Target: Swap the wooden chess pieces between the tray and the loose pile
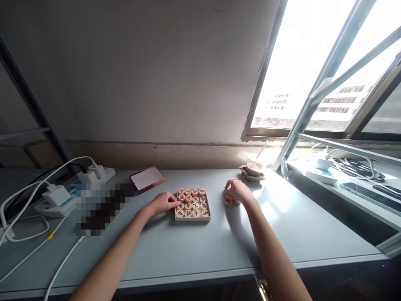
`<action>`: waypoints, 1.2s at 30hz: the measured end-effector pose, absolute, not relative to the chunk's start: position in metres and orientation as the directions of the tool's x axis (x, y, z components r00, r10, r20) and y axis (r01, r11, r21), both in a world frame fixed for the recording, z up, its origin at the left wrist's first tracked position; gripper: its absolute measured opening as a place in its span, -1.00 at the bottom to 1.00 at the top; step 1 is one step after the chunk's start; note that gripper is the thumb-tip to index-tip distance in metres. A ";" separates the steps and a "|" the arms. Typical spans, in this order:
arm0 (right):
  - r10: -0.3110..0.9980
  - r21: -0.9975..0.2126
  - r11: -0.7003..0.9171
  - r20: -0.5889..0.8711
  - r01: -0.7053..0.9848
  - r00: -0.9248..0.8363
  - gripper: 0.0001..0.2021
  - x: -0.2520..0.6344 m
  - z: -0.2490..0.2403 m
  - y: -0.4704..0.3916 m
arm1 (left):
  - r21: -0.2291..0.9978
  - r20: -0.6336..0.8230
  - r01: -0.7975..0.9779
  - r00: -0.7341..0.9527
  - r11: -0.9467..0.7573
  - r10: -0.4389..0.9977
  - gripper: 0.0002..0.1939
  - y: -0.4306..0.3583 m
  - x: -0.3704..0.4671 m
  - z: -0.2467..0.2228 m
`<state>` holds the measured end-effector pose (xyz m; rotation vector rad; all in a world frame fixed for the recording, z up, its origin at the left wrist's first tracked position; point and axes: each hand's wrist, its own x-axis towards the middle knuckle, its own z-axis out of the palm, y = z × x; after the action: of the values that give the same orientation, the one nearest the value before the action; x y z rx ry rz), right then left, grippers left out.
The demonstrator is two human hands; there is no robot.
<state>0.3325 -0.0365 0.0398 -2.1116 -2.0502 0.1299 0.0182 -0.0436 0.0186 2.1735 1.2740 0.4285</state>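
A shallow open box (pixel 193 218) stands on the desk, filled with rows of round wooden Chinese chess pieces (pixel 196 205). Those in the back rows bear red characters, those nearer me black ones. My left hand (pixel 164 202) grips the box's left wall, thumb at the rim and fingers bent. To the right of the box, my right hand (pixel 237 190) reaches over a small cluster of red-marked Chinese chess pieces (pixel 229 201). Its fingers are closed down on a piece at the back of that cluster, and the hand partly hides the group.
Behind the box at left lies its upturned lid (pixel 148 179). A cup (pixel 255 167) sits on a brown holder near the window. Power strips (pixel 56 205) with white chargers and cables crowd the left side. A metal frame (pixel 297 129) rises at the right.
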 end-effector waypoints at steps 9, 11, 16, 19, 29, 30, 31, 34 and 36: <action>0.989 -0.246 0.066 0.148 0.967 -0.030 -0.86 0.314 0.056 -0.048 | 0.618 -0.032 0.688 0.505 -0.381 0.862 -0.50 -0.042 0.018 0.015; 0.958 -0.323 0.264 0.197 0.909 -0.208 -0.82 0.301 0.060 -0.053 | 0.628 -0.037 0.682 0.508 -0.375 0.861 -0.49 -0.043 0.018 0.016; 0.875 -0.312 0.482 0.214 0.819 -0.434 -0.78 0.267 0.062 -0.065 | 0.633 -0.038 0.677 0.511 -0.375 0.859 -0.50 -0.044 0.019 0.018; 0.871 -0.238 0.480 0.247 0.844 -0.426 -0.82 0.257 0.058 -0.069 | 0.636 -0.032 0.673 0.512 -0.378 0.858 -0.50 -0.043 0.018 0.017; 0.872 -0.257 0.461 0.310 0.849 -0.379 -0.75 0.266 0.057 -0.060 | 0.621 -0.016 0.679 0.510 -0.391 0.860 -0.51 -0.048 0.019 0.023; 0.880 -0.229 0.416 0.347 0.880 -0.326 -0.76 0.273 0.057 -0.058 | 0.618 -0.017 0.683 0.507 -0.389 0.862 -0.51 -0.049 0.019 0.024; 0.888 -0.188 0.346 0.383 0.919 -0.256 -0.76 0.280 0.056 -0.055 | 0.617 -0.021 0.686 0.504 -0.385 0.864 -0.51 -0.049 0.019 0.024; 0.899 -0.075 0.062 0.437 0.995 -0.023 -0.71 0.305 0.046 -0.043 | 0.616 -0.024 0.692 0.494 -0.376 0.869 -0.52 -0.048 0.020 0.024; 0.905 -0.070 -0.073 0.415 0.995 0.095 -0.54 0.319 0.036 -0.034 | 0.619 -0.020 0.689 0.494 -0.377 0.869 -0.52 -0.047 0.020 0.023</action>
<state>0.3189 -0.0344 0.0360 -2.0464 -1.8735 -0.3772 0.0199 -0.0473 0.0229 2.1765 1.2772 0.4177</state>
